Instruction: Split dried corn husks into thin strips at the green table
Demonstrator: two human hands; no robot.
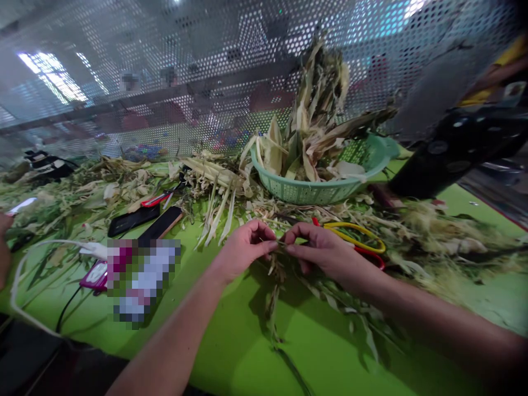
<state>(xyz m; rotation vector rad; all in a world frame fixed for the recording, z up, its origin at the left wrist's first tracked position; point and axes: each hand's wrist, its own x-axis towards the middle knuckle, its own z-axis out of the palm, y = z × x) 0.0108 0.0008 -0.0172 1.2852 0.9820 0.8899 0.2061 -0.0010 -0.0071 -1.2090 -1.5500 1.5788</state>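
My left hand (pixel 245 247) and my right hand (pixel 319 250) meet above the green tabletop, each with thumb and fingertips pinched. Between them they hold thin strips of corn husk. A knotted or braided length of corn husk (pixel 272 302) dangles below the left fingertips, and a dark green strand (pixel 293 371) trails at its lower end. Leafy husk strips (pixel 350 302) spread out beneath my right forearm. Right behind the right hand lie yellow and red looped handles (pixel 371 236), partly hidden by it. What exactly the fingertips pinch is too small to make out.
A green plastic basket (pixel 305 190) of dried corn husks stands at the back against a perforated metal screen (pixel 214 71). Husk scraps (pixel 124 181) cover the back. Phones (pixel 134 220), a red-handled cutter (pixel 154 199) and a white cable (pixel 25 258) lie left. Another person's hand (pixel 4 247) shows far left.
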